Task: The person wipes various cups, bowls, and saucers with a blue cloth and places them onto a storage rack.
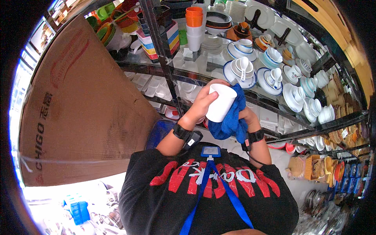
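Note:
A white cup (pixel 221 102) is held tilted in front of the shelves by my left hand (pixel 202 101), the thumb on its near side and the other fingers behind it. My right hand (pixel 249 115) grips a blue cloth (pixel 230 124), which hangs down and lies against the cup's right side; most of the right fingers are hidden by the cloth. Just beyond the hands, a glass shelf carries a blue-rimmed plate (pixel 254 83) with stacked bowls and a white spoon (pixel 243 66). Farther back stand stacked white cups (pixel 194 39) with orange cups (pixel 194 17) on top.
A large cardboard box (pixel 85 117) fills the left side. A black metal post (pixel 160 50) and shelf edge (pixel 261 100) run close before my hands. More crockery stands at right, above yellow baskets (pixel 312 167). A blue basket (pixel 160 133) sits beside the box.

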Demonstrator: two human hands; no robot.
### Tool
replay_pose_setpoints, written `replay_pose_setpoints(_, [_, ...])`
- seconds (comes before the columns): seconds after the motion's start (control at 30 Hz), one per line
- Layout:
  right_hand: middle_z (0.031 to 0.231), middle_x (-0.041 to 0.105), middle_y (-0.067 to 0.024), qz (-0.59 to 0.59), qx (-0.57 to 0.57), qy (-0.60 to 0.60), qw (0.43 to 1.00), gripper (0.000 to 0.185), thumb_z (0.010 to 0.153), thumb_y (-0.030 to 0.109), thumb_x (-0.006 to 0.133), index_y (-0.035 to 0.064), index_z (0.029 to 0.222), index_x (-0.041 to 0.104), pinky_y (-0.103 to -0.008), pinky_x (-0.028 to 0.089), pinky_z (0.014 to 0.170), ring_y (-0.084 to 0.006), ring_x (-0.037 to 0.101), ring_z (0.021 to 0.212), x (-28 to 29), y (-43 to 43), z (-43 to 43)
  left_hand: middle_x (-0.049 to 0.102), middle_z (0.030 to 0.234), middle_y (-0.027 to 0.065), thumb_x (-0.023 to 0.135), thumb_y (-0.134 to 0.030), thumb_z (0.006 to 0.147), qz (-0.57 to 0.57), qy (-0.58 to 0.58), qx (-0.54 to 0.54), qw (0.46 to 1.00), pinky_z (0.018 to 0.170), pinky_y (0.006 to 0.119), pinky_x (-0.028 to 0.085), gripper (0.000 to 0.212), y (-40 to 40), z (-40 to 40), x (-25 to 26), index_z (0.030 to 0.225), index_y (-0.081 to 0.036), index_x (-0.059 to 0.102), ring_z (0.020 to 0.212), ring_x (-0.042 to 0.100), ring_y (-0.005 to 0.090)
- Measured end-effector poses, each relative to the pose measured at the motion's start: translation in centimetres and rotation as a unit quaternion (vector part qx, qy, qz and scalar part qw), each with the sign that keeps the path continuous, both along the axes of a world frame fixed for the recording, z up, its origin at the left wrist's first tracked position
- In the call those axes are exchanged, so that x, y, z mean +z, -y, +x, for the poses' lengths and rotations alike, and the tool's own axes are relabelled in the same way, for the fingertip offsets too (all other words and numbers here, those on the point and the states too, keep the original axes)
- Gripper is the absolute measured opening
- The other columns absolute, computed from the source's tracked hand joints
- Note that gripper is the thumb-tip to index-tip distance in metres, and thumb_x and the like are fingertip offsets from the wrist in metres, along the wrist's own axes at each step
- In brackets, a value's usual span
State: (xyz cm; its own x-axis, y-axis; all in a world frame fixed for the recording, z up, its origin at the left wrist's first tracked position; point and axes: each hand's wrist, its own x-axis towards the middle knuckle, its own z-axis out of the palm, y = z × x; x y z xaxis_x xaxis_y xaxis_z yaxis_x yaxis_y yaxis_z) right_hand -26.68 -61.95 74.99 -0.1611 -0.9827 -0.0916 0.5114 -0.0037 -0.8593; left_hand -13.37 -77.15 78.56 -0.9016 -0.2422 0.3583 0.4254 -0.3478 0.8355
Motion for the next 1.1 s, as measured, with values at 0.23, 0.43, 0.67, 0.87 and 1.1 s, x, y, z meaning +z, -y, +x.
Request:
replay_pose_setpoints(0.23, [0.106,0.062,-0.0067,0.074,-0.193,-0.046,0.977,0.051,0.066,0.008,0.065,0.0001,0.116,0.054,-0.0301,0.047,0.085,-0.0176,0.059,0.095,-1.0,2.7,3.7,0.050,0.118,0.0123,0.061,-0.043,0.076,-0.120,-0.066,0.213,0.967,0.096,0.035,0.037,0.063,5.1,-0.2,-1.6,0.118,0.002,0.046,0.111,0.047,0.0229])
replay_pose_setpoints(0.43, [0.106,0.060,-0.0086,0.051,-0.015,-0.080,0.995,0.058,0.065,0.008,0.072,-0.0003,0.118,0.049,-0.0333,0.046,0.087,-0.0192,0.057,0.096,-0.5,6.3,3.0,0.052,0.115,0.0100,0.085,-0.027,0.053,-0.219,-0.020,0.294,0.930,0.094,0.033,0.040,0.086,8.4,-0.1,-1.4,0.123,-0.001,0.042,0.108,0.051,0.0205])
replay_pose_setpoints(0.67, [0.102,0.061,-0.0080,0.080,-0.202,-0.331,0.918,0.062,0.054,0.019,0.082,0.0040,0.109,0.056,-0.0329,0.044,0.088,-0.0195,0.058,0.095,3.8,6.1,4.1,0.056,0.113,0.0125,0.084,-0.026,0.054,-0.271,0.018,0.249,0.929,0.091,0.034,0.042,0.079,11.8,1.6,-1.1,0.120,-0.001,0.049,0.105,0.055,0.0231])
replay_pose_setpoints(0.87, [0.112,0.055,-0.0167,0.110,0.009,-0.605,0.788,0.065,0.053,0.030,0.079,0.0030,0.107,0.056,-0.0363,0.045,0.086,-0.0314,0.058,0.095,6.6,7.8,3.7,0.062,0.096,0.0177,0.077,-0.040,0.053,-0.549,-0.018,0.107,0.828,0.076,0.039,0.047,0.065,11.3,1.6,0.4,0.104,-0.003,0.060,0.088,0.059,0.0347])
replay_pose_setpoints(1.1, [0.090,0.060,-0.0206,0.233,0.208,-0.650,0.693,0.043,0.053,0.040,0.075,0.0037,0.074,0.065,-0.0378,0.047,0.077,-0.0353,0.058,0.090,5.2,9.8,4.4,0.060,0.080,0.0124,0.076,-0.037,0.051,-0.655,-0.048,0.031,0.754,0.066,0.041,0.045,0.051,11.2,0.9,0.9,0.089,-0.007,0.062,0.077,0.058,0.0337])
